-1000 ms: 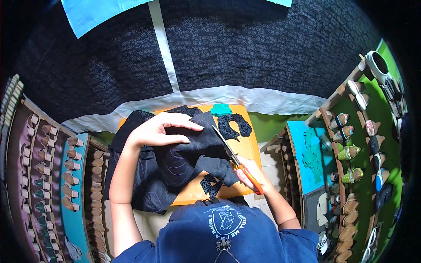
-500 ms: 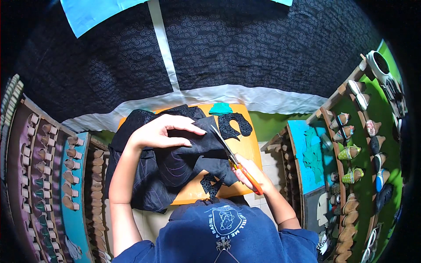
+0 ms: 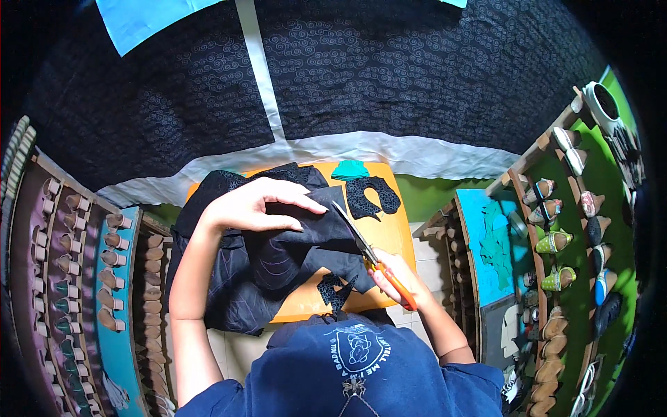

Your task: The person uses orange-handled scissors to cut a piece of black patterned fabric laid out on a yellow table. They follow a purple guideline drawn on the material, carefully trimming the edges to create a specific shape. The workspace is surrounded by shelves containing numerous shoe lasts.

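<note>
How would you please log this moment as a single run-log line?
left hand: flat on black fabric | right hand: holds orange-handled scissors, blades on fabric | surface: orange board

scissor handles (image 3: 397, 283) half-hidden in right hand (image 3: 394, 272)

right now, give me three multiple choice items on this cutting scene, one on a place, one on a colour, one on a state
1. Where does the left hand rest?
A. flat on the black fabric
B. on the shoe shelves
C. on the scissors

2. What colour are the handles of the scissors?
A. green
B. orange
C. white

3. How does the right hand stand?
A. open and empty
B. closed round the scissor handles
C. out of view

Answers:
1 A, the palm and spread fingers press on the fabric over the orange board.
2 B, orange shows below the right hand.
3 B, its fingers wrap the handles, blades pointing up and left at the fabric.
</note>
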The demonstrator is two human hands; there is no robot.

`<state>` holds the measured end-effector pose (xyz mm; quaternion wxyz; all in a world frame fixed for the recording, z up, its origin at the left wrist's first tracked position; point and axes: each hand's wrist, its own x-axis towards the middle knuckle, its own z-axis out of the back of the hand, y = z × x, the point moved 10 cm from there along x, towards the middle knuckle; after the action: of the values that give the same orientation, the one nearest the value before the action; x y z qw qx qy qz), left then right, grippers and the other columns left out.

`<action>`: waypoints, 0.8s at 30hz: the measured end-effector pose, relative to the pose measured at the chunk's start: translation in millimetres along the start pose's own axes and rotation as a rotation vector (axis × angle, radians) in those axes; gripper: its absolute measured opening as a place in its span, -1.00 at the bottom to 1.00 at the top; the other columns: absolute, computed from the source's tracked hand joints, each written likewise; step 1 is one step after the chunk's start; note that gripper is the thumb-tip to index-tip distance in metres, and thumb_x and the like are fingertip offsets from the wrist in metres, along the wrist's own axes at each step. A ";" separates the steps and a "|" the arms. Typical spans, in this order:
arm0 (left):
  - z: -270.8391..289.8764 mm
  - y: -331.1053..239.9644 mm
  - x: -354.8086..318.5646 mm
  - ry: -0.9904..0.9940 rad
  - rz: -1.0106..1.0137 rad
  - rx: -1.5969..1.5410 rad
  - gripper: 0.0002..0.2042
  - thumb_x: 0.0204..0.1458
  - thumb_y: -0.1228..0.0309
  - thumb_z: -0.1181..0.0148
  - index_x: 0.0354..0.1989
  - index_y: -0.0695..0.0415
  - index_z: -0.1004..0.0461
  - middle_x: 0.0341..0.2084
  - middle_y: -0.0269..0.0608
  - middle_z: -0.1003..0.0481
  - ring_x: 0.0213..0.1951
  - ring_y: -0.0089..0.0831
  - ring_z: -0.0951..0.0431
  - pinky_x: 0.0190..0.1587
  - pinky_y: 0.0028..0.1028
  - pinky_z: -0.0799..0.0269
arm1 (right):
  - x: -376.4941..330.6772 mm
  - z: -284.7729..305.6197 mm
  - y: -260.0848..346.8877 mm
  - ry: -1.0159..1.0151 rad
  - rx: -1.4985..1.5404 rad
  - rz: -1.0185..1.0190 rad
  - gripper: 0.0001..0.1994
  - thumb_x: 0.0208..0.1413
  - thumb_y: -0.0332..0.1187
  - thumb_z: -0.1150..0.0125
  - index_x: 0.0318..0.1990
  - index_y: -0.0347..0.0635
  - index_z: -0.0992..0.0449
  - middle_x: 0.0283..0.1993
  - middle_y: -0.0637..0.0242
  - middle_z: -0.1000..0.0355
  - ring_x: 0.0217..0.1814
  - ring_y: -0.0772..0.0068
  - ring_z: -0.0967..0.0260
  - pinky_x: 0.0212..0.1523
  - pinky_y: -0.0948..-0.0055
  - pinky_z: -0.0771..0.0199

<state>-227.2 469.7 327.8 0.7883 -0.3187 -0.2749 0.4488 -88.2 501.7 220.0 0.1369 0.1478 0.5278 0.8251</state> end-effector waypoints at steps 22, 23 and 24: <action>-9.3 -10.1 0.9 0.036 -0.084 0.007 -0.68 -0.13 0.43 -0.12 -0.13 0.12 -0.40 -0.25 -0.14 -0.43 -0.20 -0.30 -0.42 -0.11 -0.43 -0.28 | 1.0 -7.0 5.3 0.019 -0.014 0.002 -0.68 0.03 -0.13 0.09 -0.50 -0.21 -0.11 -0.75 0.22 -0.04 -0.72 0.25 -0.06 -0.65 0.37 -0.08; -9.8 -9.8 0.6 0.044 -0.075 0.007 -0.68 -0.13 0.43 -0.12 -0.13 0.12 -0.39 -0.25 -0.14 -0.43 -0.20 -0.30 -0.42 -0.10 -0.43 -0.28 | 0.8 -8.2 4.6 0.022 -0.009 -0.004 -0.69 0.03 -0.13 0.09 -0.50 -0.20 -0.11 -0.75 0.22 -0.05 -0.72 0.24 -0.06 -0.65 0.37 -0.08; -9.4 -10.5 0.3 0.039 -0.080 0.012 -0.68 -0.13 0.43 -0.12 -0.13 0.12 -0.39 -0.25 -0.14 -0.43 -0.20 -0.30 -0.42 -0.10 -0.43 -0.28 | 0.7 -9.4 3.9 0.026 -0.004 -0.009 -0.69 0.03 -0.14 0.09 -0.50 -0.20 -0.11 -0.74 0.21 -0.06 -0.71 0.24 -0.06 -0.65 0.37 -0.08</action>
<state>-214.7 463.4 329.6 0.8126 -0.3115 -0.2694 0.4123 -92.8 492.6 219.9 0.1343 0.1344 0.5286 0.8274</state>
